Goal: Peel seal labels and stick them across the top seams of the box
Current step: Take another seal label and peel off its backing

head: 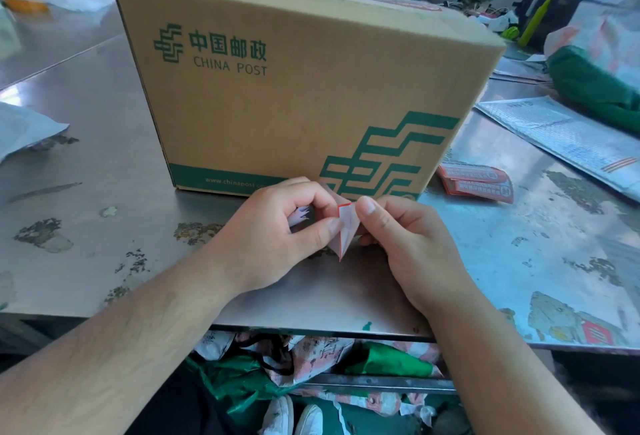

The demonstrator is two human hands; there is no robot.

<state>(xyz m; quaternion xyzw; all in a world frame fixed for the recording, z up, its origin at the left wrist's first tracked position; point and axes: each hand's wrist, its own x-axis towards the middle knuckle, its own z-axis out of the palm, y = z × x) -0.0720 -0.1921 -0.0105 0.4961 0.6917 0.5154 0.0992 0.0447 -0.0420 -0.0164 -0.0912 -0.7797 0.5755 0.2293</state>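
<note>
Metal table [104, 157], closed box [294, 88]; left hand [273, 237] and right hand [408, 244] pinch seal label [346, 227]

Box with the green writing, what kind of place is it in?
Probably a post office packing room: a China Post box sits on a worn metal table, with a stack of red seal labels and a padded mailer beside it.

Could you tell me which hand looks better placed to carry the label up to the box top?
Probably the right hand: its thumb pinches the red-edged label at the top corner, while the left hand grips the white sheet.
</note>
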